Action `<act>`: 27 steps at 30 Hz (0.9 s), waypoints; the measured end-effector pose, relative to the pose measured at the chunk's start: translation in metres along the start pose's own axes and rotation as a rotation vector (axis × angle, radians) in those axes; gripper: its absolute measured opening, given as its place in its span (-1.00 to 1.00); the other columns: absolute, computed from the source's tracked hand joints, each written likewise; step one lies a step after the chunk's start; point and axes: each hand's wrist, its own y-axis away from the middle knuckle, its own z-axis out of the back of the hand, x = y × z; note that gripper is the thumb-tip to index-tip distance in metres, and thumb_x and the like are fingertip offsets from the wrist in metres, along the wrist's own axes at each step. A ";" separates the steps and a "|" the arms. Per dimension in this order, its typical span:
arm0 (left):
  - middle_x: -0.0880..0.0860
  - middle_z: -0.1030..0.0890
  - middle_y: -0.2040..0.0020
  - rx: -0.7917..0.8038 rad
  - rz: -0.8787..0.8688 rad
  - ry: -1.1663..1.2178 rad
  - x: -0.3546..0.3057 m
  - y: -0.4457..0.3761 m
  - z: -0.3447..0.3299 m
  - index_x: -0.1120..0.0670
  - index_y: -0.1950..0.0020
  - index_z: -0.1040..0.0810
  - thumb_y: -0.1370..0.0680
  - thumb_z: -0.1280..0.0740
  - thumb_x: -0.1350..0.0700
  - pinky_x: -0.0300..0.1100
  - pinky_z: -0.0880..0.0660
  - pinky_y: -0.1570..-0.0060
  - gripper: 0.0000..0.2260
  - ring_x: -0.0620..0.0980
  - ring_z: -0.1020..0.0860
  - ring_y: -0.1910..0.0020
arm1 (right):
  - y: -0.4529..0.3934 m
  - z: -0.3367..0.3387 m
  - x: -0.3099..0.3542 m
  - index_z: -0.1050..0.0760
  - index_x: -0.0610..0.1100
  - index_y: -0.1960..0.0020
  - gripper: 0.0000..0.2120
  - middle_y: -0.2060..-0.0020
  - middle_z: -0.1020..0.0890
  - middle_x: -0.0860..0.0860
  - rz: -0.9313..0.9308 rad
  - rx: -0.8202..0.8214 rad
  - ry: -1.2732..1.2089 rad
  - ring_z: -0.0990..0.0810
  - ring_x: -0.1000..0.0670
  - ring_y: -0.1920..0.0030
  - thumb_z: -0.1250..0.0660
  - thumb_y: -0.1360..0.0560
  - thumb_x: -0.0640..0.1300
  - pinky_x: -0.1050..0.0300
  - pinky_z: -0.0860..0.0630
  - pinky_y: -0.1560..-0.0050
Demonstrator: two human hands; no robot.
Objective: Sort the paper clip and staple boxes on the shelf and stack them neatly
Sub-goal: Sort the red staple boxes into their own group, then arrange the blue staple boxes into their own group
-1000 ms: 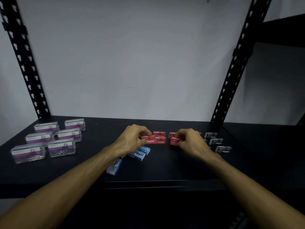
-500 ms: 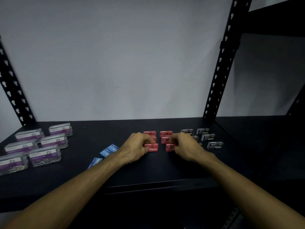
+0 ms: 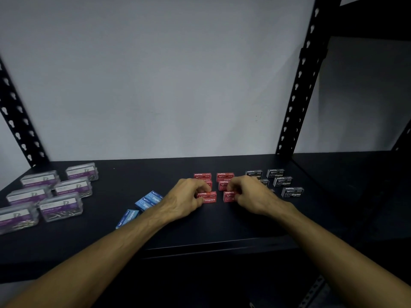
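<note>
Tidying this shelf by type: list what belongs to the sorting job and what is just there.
Job:
red staple boxes
blue staple boxes
black staple boxes
paper clip boxes
left hand
right hand

Just there:
shelf
rack uprights
wall

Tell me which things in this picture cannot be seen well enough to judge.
Head view only:
- Black staple boxes: those nearest the right hand are partly hidden behind it, so their count is uncertain.
- Blue staple boxes: the left forearm covers their right ends.
- Red staple boxes: the middle row sits behind the fingers of both hands, including the left hand.
- Paper clip boxes: the nearest is cut by the left edge; label print is too blurred.
</note>
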 end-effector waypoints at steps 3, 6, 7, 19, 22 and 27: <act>-0.12 -0.58 0.00 -0.002 -0.002 0.030 0.001 0.001 0.002 0.01 -0.23 -0.60 -0.49 -0.45 0.20 -0.40 -0.48 0.07 -0.68 -0.25 -0.52 0.10 | -0.001 -0.003 -0.001 -0.58 -0.09 -0.07 -0.77 0.13 -0.61 0.09 -0.001 -0.003 0.014 -0.57 0.07 0.12 -0.31 -0.49 -0.32 0.32 -0.38 0.25; -0.09 -0.59 0.01 -0.025 0.003 0.071 0.004 0.005 0.005 -0.03 -0.25 -0.58 -0.48 -0.48 0.15 -0.25 -0.58 0.01 -0.65 -0.17 -0.57 0.07 | -0.002 -0.004 -0.001 -0.56 -0.07 -0.15 -0.77 0.05 -0.59 0.11 0.002 -0.012 0.014 -0.55 0.11 0.08 -0.36 -0.51 -0.24 0.36 -0.37 0.23; -0.10 -0.60 0.02 -0.039 0.004 0.091 0.005 0.006 0.008 -0.04 -0.25 -0.57 -0.48 -0.49 0.13 -0.24 -0.59 0.02 -0.65 -0.16 -0.59 0.07 | -0.002 -0.003 0.000 -0.56 -0.07 -0.14 -0.79 0.06 -0.58 0.12 0.006 -0.024 0.013 -0.55 0.11 0.08 -0.37 -0.51 -0.20 0.35 -0.39 0.21; -0.14 -0.62 0.06 -0.109 0.103 0.079 0.052 0.038 0.063 -0.09 -0.20 -0.60 -0.52 -0.44 0.03 -0.29 -0.59 0.06 -0.75 -0.28 -0.59 0.08 | -0.014 -0.010 0.030 -0.55 -0.01 -0.06 -0.83 0.04 -0.48 0.09 0.103 -0.240 0.084 -0.50 0.06 0.04 -0.33 -0.55 0.05 0.09 -0.49 0.03; -0.14 -0.64 0.07 -0.089 0.144 0.033 0.067 0.048 0.077 -0.06 -0.19 -0.61 -0.52 -0.44 0.02 -0.31 -0.55 0.04 -0.76 -0.26 -0.59 0.07 | -0.019 -0.016 0.044 -0.55 0.00 -0.05 -0.83 0.08 -0.45 0.11 0.134 -0.238 0.084 -0.47 0.07 0.07 -0.31 -0.55 0.06 0.09 -0.46 0.08; -0.13 -0.64 0.00 -0.055 0.190 -0.008 0.082 0.060 0.091 -0.01 -0.21 -0.61 -0.54 -0.43 0.05 -0.34 -0.51 0.03 -0.75 -0.26 -0.58 0.03 | -0.026 -0.029 0.069 -0.54 0.01 0.00 -0.88 0.09 -0.46 0.10 0.189 -0.218 0.082 -0.47 0.06 0.03 -0.32 -0.55 0.04 0.11 -0.39 0.11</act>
